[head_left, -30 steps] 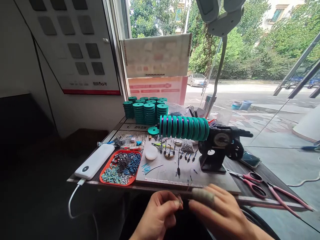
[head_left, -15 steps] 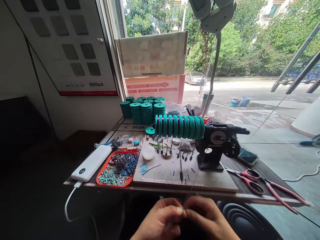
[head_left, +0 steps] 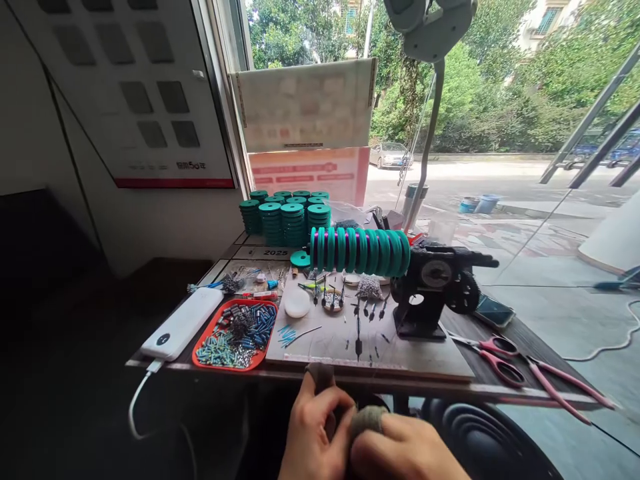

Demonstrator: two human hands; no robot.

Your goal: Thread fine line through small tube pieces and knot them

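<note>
My left hand [head_left: 317, 430] and my right hand [head_left: 405, 447] meet just in front of the table's edge. Both are closed, fingertips pinched close together; whatever lies between them is hidden. Grey-green cloth covers wrap a left finger, which points up and forward, and a right finger. Beyond them lies a pale board [head_left: 320, 350] with small dark fishing-rig parts [head_left: 359, 347] and short blue pieces [head_left: 287, 335]. Above it, a row of green foam line spools [head_left: 357, 252] sits on the shaft of a black winding machine [head_left: 425, 293].
Left of the board are an orange tray [head_left: 199, 360] of small parts and a white power bank [head_left: 183, 323] with a cable. Stacked green spools [head_left: 293, 227] stand behind. Scissors [head_left: 500, 360], pink-handled pliers [head_left: 565, 387] and a phone [head_left: 493, 311] lie right. A lamp arm [head_left: 425, 147] rises behind.
My hands have turned and drawn in closer together, with the left finger now lifted forward and the cloth finger covers showing. The table things stay put; the view shifts slightly.
</note>
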